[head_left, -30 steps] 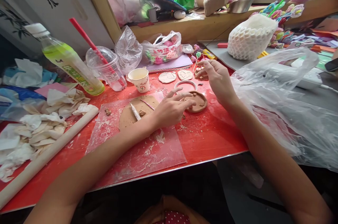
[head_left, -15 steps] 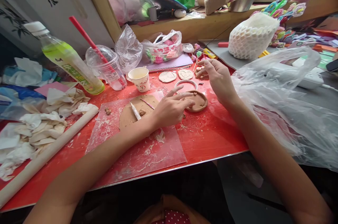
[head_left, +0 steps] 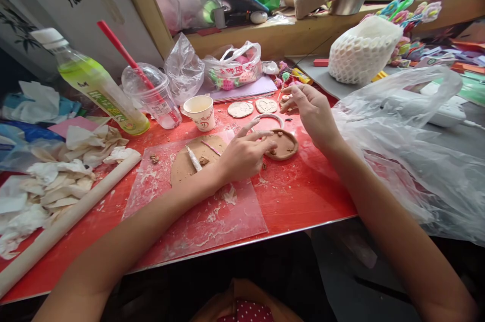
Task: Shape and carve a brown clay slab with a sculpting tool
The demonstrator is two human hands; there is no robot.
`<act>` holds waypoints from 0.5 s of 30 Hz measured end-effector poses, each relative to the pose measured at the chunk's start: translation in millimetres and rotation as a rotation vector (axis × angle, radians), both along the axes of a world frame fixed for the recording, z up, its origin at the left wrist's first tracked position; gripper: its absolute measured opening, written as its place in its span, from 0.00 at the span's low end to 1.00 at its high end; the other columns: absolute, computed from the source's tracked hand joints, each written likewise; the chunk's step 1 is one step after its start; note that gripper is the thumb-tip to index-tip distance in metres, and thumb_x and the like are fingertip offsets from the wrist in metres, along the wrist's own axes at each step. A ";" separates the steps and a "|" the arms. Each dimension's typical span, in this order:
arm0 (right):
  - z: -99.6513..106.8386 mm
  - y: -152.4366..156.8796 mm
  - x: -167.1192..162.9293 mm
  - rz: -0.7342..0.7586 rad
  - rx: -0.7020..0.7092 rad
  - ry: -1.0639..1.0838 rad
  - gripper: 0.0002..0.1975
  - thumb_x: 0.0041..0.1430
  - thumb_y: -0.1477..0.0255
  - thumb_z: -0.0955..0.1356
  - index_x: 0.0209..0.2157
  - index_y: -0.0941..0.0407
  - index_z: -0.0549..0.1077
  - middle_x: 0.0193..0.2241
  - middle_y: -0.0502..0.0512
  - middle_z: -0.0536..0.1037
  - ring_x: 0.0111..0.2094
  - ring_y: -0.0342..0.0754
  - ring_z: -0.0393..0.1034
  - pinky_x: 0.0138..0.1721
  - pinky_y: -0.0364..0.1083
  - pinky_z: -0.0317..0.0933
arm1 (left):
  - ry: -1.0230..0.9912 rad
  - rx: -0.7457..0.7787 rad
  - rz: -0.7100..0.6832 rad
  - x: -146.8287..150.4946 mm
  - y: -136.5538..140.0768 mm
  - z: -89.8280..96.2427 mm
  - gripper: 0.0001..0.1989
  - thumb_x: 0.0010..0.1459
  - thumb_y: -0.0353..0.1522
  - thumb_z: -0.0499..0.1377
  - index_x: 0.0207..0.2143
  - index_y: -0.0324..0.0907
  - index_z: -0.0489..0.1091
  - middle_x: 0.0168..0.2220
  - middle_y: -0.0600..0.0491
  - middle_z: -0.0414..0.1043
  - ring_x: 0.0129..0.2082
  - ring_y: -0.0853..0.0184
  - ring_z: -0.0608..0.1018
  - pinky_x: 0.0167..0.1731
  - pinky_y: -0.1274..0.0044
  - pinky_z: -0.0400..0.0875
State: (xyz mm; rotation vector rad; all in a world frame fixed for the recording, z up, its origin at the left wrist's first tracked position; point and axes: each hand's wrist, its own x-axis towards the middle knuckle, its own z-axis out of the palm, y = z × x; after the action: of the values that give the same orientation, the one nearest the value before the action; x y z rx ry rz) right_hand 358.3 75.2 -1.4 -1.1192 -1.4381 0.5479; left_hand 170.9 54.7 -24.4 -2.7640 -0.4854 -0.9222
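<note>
My left hand (head_left: 242, 152) reaches over the left rim of a round, shallow brown clay dish (head_left: 285, 146), its fingers stretched out and apart. Small clay bits lie inside the dish. Beyond it my right hand (head_left: 316, 117) is raised with bent fingers closed together at the tips; whatever they hold is too small to make out. Below those fingertips is a small clay piece, partly hidden. Two pale clay discs (head_left: 240, 109) lie to their left, near a pale ring (head_left: 270, 121). Left of my left hand, a flat clay slab (head_left: 182, 165) carries a whitish pen-shaped tool (head_left: 194, 158) and a thin pink stick (head_left: 211, 147).
The slab rests on a clear plastic sheet (head_left: 227, 221) on the red table. A paper cup (head_left: 200, 113), a lidded plastic cup (head_left: 161, 102) and a green drink bottle (head_left: 100, 89) stand behind. A long roller (head_left: 68, 221) and crumpled tissues (head_left: 56, 185) lie left; a plastic bag (head_left: 390, 155) spreads right.
My left hand's fingers have drawn back slightly to the left over the dish rim. The right hand stays nearly where it was.
</note>
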 end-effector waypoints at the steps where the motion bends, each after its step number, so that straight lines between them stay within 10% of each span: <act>1: -0.1 0.0 0.0 -0.002 0.001 -0.006 0.20 0.59 0.55 0.59 0.37 0.56 0.69 0.27 0.50 0.73 0.27 0.41 0.69 0.31 0.43 0.64 | 0.003 -0.002 0.001 0.2 0.3 -0.2 0.17 0.49 0.19 0.48 0.39 0.38 0.68 0.35 0.51 0.77 0.47 0.68 0.74 0.58 0.66 0.55; 15: -0.3 -0.8 -0.6 0.006 -0.007 -0.054 0.18 0.60 0.57 0.59 0.37 0.56 0.69 0.24 0.49 0.73 0.27 0.41 0.69 0.31 0.43 0.64 | -0.022 0.004 0.015 0.1 -1.5 1.1 0.16 0.49 0.19 0.49 0.39 0.38 0.69 0.39 0.48 0.75 0.45 0.69 0.75 0.58 0.65 0.56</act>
State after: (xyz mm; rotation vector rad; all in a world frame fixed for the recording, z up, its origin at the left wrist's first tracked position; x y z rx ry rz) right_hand 357.7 74.4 -1.7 -1.1428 -1.4874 0.5315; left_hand 170.9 53.2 -23.3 -2.7456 -0.5064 -0.9498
